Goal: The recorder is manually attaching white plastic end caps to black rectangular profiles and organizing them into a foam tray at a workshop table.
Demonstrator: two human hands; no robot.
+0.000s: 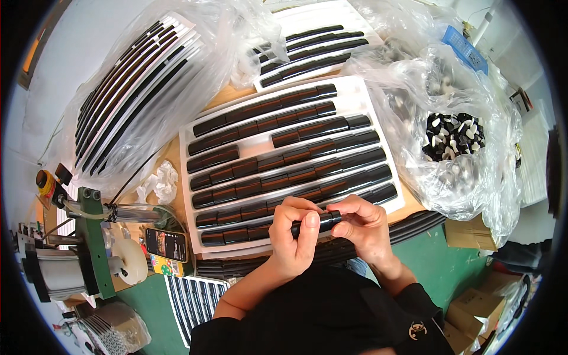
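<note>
My left hand [294, 232] is closed around a short glossy black tube [318, 223], held sideways in front of me. My right hand [364, 228] pinches the tube's right end between thumb and fingers, where a ring-like edge shows. Whether that end is a separate piece, I cannot tell. Both hands are over the near edge of a white tray [348, 100], which holds several curved rows of similar black pieces [263, 164]. A gap [254, 148] interrupts the third row from the back.
Behind lie another white tray [307, 16] and, to the left, a plastic-wrapped stack of trays [133, 89]. At right, a clear bag [408, 142] holds small black and white parts [452, 136]. A green-framed machine [94, 248] and a phone [166, 244] stand left.
</note>
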